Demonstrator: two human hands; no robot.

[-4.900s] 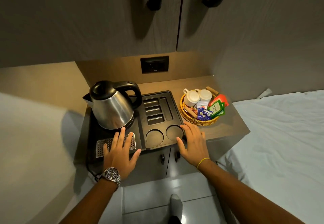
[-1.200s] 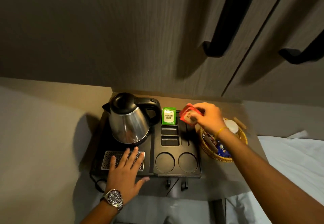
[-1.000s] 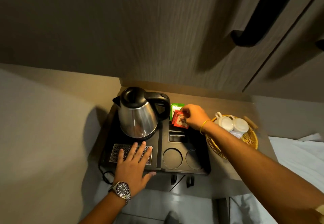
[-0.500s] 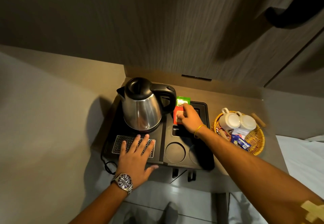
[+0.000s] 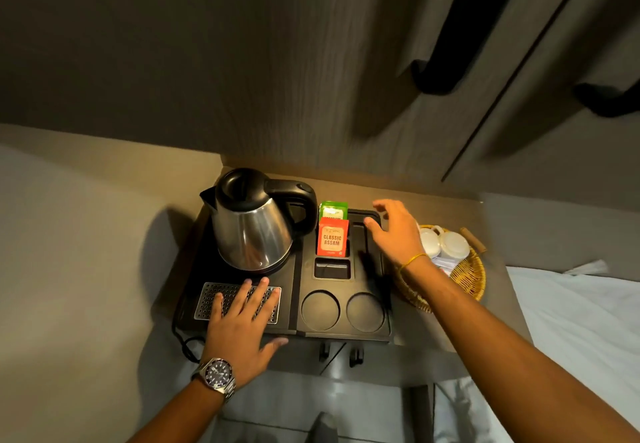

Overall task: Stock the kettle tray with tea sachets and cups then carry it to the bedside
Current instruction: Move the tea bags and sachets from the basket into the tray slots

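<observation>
The black kettle tray point(image 5: 298, 304) sits on a small counter with a steel kettle point(image 5: 252, 231) on its left half. A green tea sachet point(image 5: 333, 210) stands in the rear slot and a red "Classic Assam" sachet point(image 5: 332, 237) stands in the slot in front of it. The slot nearer me and both round cup recesses point(image 5: 320, 310) hold nothing. My left hand point(image 5: 242, 325) lies flat on the tray's metal grille. My right hand point(image 5: 394, 231) hovers with fingers apart over the tray's right rear, holding nothing. Two white cups point(image 5: 446, 245) lie in the wicker basket point(image 5: 467, 280).
Dark cabinet doors with black handles point(image 5: 446, 44) hang above the counter. A white bed point(image 5: 571, 321) lies to the right of the counter. The kettle's cord point(image 5: 183, 342) loops off the tray's front left corner. A plain wall closes the left side.
My right hand carried the red sachet from the basket to the tray, set it in the slot in front of the green one, and has let go. My left hand stayed on the grille.
</observation>
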